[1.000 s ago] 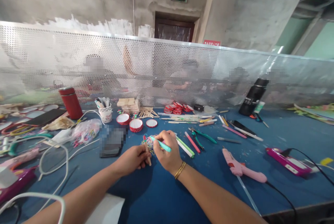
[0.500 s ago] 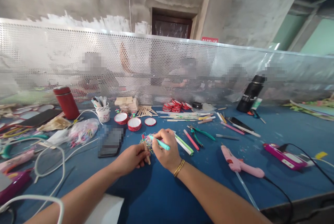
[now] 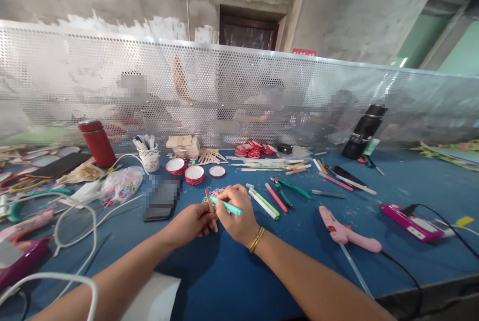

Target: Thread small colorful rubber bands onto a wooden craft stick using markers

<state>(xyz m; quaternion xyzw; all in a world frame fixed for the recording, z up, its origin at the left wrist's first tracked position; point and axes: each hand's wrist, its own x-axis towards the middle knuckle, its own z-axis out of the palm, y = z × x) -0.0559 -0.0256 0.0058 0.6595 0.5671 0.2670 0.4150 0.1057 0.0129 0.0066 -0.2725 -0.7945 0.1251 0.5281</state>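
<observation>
Marking a wooden stick (image 3: 211, 204) with a teal marker (image 3: 232, 208), by the look of it.
Well in from the blue table (image 3: 239, 281)'s far edge, the left hand (image 3: 196, 221) pinches the red-ended stick while the right hand (image 3: 238, 215) has its fingers clamped around the marker; whether the tip touches wood is too small to tell. The next stroke would call for a still stick and steady tip.
</observation>
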